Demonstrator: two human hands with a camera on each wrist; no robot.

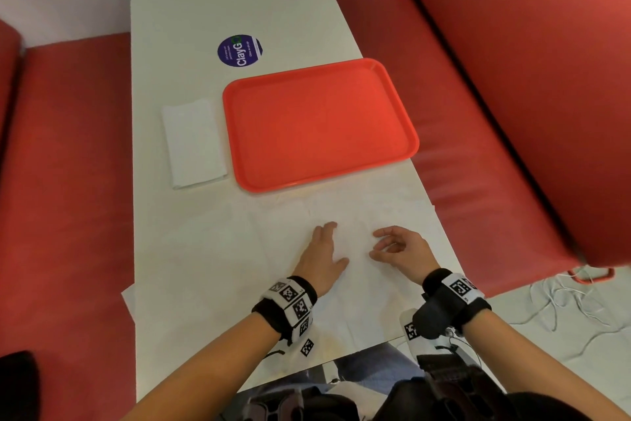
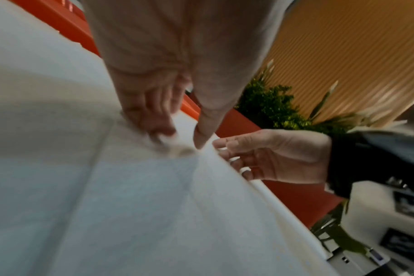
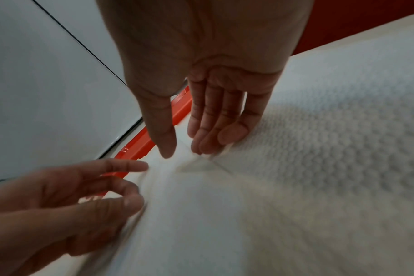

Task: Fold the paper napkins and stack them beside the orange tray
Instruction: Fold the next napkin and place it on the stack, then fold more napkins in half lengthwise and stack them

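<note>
A large white paper napkin [image 1: 239,267] lies unfolded across the near part of the white table [image 1: 191,11]. My left hand [image 1: 333,245] rests flat on it, fingers straight. My right hand [image 1: 379,243] hovers just to its right with loosely curved fingers, holding nothing. In the right wrist view the right hand [image 3: 183,149] touches a crease in the napkin [image 3: 296,168] with its fingertips. The orange tray [image 1: 317,123] sits empty just beyond the hands. One folded napkin [image 1: 193,142] lies to the left of the tray.
Red bench seats [image 1: 68,181] flank the table on both sides, with a red backrest [image 1: 529,79] at right. A round purple sticker [image 1: 240,50] is on the table behind the tray. White cables [image 1: 553,301] lie on the floor at right.
</note>
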